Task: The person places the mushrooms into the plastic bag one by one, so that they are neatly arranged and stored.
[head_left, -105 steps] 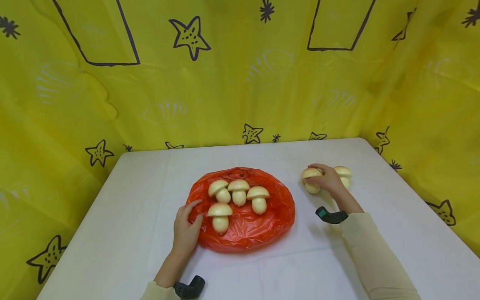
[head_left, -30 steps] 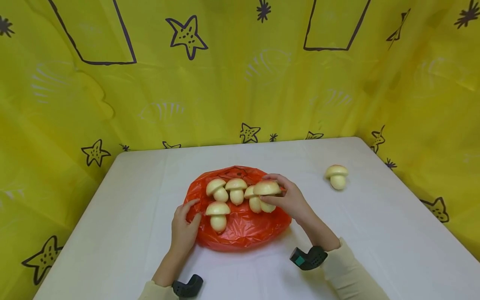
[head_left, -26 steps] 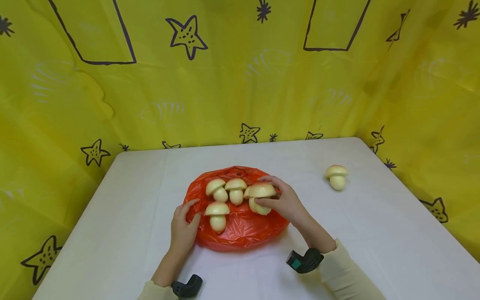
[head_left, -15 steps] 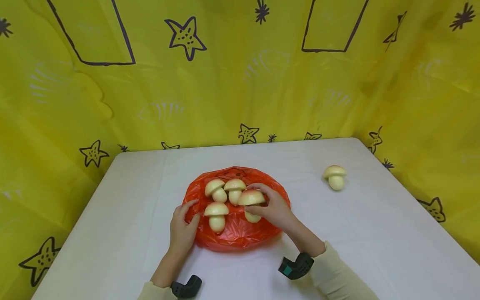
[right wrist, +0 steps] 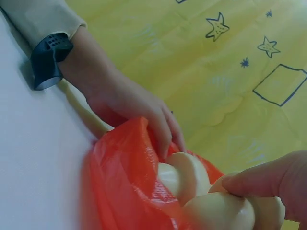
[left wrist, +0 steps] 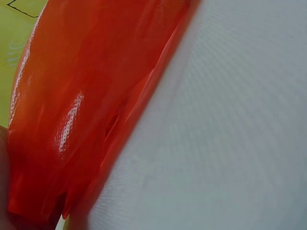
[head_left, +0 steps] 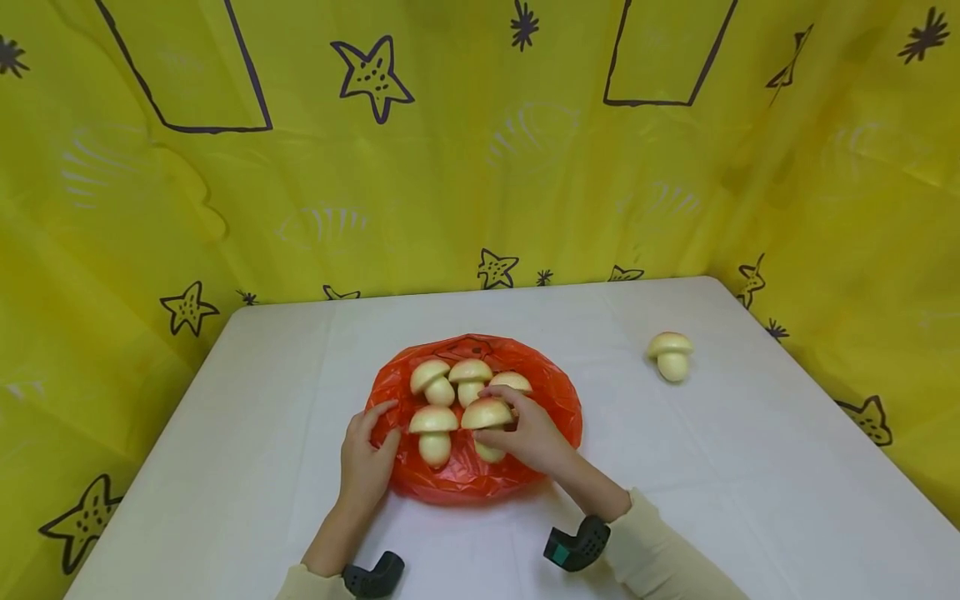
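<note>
In the head view, a red plastic bag (head_left: pixel 551 417) lies mouth up on the white table, holding several pale, glossy mushrooms. My right hand (head_left: pixel 528 429) pinches one mushroom (head_left: pixel 487 414) between thumb and fingers, close beside the front-left mushroom (head_left: pixel 433 418). Partly covered by that hand is another mushroom (head_left: pixel 512 382); two more, including the back-left mushroom (head_left: pixel 431 379), lie behind. At the bag's left edge my left hand (head_left: pixel 367 458) holds the rim, its fingers over the plastic. The right wrist view shows the right thumb (right wrist: pixel 261 179) on the held mushroom.
One more mushroom (head_left: pixel 671 354) stands apart on the white table (head_left: pixel 750 467), to the right of the bag. A yellow curtain (head_left: pixel 435 192) with dark starfish drawings hangs behind and at both sides. Each wrist carries a dark camera, such as the right one (head_left: pixel 576 546).
My right hand has taken a mushroom from the table's right side and carried it left into the bag, then lower toward the front-left mushroom. My left hand stays at the rim.
</note>
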`<state>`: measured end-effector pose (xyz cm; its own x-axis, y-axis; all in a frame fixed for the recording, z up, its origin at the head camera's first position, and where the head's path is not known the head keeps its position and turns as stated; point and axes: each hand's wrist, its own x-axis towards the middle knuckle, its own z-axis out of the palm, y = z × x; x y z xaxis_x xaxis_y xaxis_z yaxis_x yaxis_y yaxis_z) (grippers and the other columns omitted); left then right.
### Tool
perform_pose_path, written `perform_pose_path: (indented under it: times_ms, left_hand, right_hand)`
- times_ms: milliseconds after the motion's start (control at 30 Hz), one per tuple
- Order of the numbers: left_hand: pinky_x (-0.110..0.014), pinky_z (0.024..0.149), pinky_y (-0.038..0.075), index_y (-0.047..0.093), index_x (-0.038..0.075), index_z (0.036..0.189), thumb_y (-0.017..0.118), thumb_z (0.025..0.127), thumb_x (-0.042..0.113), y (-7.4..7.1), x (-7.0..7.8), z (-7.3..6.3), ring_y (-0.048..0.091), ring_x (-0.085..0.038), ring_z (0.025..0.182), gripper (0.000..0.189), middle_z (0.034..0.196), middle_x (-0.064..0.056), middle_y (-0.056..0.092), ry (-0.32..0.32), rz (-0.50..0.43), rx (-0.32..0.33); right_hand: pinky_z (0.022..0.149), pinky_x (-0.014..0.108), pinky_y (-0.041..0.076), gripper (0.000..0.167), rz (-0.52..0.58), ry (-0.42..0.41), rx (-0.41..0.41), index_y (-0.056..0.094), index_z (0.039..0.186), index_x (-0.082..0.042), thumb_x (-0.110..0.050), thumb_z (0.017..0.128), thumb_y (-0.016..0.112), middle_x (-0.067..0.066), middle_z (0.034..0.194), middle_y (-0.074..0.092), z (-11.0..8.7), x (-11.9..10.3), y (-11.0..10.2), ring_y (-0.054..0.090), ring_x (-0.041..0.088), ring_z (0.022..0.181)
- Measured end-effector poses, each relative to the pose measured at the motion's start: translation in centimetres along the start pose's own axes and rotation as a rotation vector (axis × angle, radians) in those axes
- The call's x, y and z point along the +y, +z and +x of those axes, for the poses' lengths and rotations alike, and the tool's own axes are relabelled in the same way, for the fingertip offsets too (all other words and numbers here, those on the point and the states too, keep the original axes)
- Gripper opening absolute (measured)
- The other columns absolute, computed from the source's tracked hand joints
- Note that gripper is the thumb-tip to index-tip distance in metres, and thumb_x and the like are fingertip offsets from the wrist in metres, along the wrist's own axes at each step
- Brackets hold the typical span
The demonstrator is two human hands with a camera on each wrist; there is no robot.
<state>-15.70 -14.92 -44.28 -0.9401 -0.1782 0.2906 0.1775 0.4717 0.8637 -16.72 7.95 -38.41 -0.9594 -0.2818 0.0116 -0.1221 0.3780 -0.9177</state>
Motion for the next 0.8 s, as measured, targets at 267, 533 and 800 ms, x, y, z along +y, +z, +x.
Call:
perform_pose_path:
  times_ms: [267, 533, 800]
  left_hand:
    - [-0.05, 0.088, 0.041, 0.06, 0.005, 0.115, 0.056, 0.083, 0.0, 0.0, 0.0, 0.0, 0.046, -0.031, 0.103, 0.033, 0.108, -0.018, 0.05, -0.004, -0.001, -0.001]
    - [-0.05, 0.088, 0.041, 0.06, 0.005, 0.116, 0.055, 0.084, 0.0, 0.0, -0.1, 0.0, 0.047, -0.032, 0.103, 0.032, 0.109, -0.018, 0.05, 0.008, -0.002, -0.002]
    - [-0.05, 0.088, 0.043, 0.06, 0.005, 0.115, 0.056, 0.083, 0.001, 0.0, 0.0, 0.1, 0.047, -0.03, 0.104, 0.033, 0.109, -0.017, 0.05, 0.002, -0.001, -0.002]
  right_hand:
    - [0.082, 0.037, 0.048, 0.048, -0.087, -0.02, 0.001, 0.055, 0.118, -0.011, -0.024, 0.076, 0.075, 0.005, 0.113, 0.057, 0.0, 0.7, 0.5, 0.054, 0.021, 0.1]
    - [0.086, 0.04, 0.045, 0.047, -0.125, -0.007, -0.002, 0.056, 0.117, -0.01, -0.024, 0.075, 0.075, 0.005, 0.114, 0.057, 0.0, 0.8, 0.8, 0.053, 0.021, 0.102]
    - [0.086, 0.041, 0.046, 0.049, -0.152, -0.021, -0.012, 0.055, 0.119, -0.008, -0.024, 0.076, 0.074, 0.006, 0.118, 0.056, -0.1, 0.9, 1.1, 0.053, 0.022, 0.102]
